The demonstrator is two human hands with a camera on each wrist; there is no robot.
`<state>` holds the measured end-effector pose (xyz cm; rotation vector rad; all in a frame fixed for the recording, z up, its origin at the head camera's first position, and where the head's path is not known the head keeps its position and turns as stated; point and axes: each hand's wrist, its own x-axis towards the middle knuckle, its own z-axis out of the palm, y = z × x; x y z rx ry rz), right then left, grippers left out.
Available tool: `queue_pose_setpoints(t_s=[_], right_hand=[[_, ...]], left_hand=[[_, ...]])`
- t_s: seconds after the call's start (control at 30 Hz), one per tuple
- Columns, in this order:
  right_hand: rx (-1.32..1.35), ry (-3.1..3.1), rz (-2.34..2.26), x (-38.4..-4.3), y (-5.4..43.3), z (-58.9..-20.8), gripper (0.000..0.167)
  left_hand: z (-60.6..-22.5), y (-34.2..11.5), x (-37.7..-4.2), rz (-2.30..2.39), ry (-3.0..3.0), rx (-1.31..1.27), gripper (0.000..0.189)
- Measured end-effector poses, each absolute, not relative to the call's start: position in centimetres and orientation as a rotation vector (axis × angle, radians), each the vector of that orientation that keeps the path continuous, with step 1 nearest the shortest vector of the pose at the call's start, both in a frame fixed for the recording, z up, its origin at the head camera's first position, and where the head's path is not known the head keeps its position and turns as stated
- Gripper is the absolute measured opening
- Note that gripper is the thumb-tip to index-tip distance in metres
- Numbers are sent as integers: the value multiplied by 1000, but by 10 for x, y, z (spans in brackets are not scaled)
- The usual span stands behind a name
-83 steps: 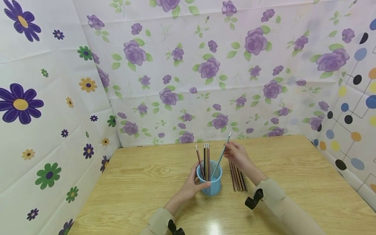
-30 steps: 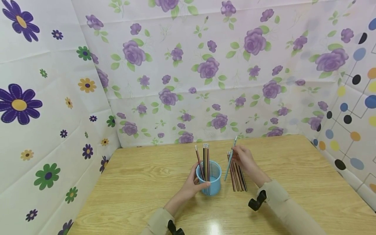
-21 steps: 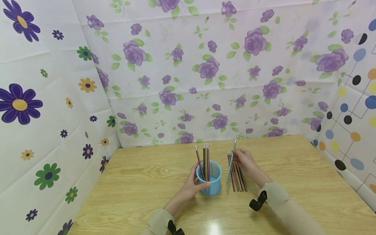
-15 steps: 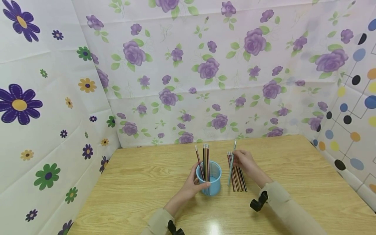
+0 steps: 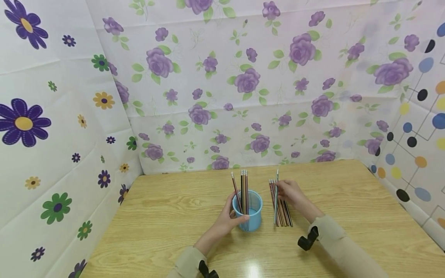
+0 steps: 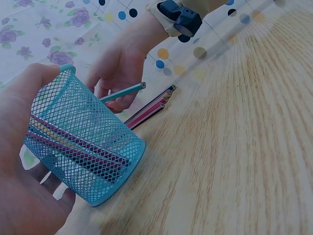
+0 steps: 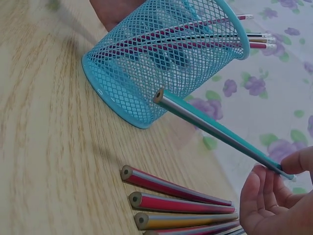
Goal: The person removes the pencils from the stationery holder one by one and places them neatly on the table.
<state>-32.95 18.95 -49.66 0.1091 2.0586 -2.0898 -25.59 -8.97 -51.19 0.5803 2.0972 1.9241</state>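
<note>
A light-blue mesh pencil cup (image 5: pixel 254 222) stands on the table with several striped pencils (image 5: pixel 244 193) leaning in it, eraser ends up. My left hand (image 5: pixel 226 222) grips the cup from its left side, thumb across the front near the rim. To the right of the cup, my right hand (image 5: pixel 290 192) pinches a teal pencil (image 7: pixel 220 132) close to its eraser end. In the right wrist view its blunt, unsharpened end points toward the cup. Beneath the teal pencil lies a row of red, yellow and dark pencils (image 5: pixel 283 214), partly covered by the right hand.
The wood-grain table (image 5: pixel 167 216) extends on all sides of the cup. A flowered cloth (image 5: pixel 208 135) hangs along its back edge, with a daisy-print cloth (image 5: pixel 76 173) on the left and a dotted one (image 5: pixel 417 154) on the right.
The teal pencil came up out of the cup, moved right, and is now lower over the pencil row, more upright in the head view. The left hand and cup stay in place.
</note>
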Motion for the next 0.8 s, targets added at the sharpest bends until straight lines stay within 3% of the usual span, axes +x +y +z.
queue_pose_setpoints(t_s=[0.8], right_hand=[[93,2109,-1990,-330,201,-505,39]], left_hand=[[-513,-89,-256,1922,2095,584,89]])
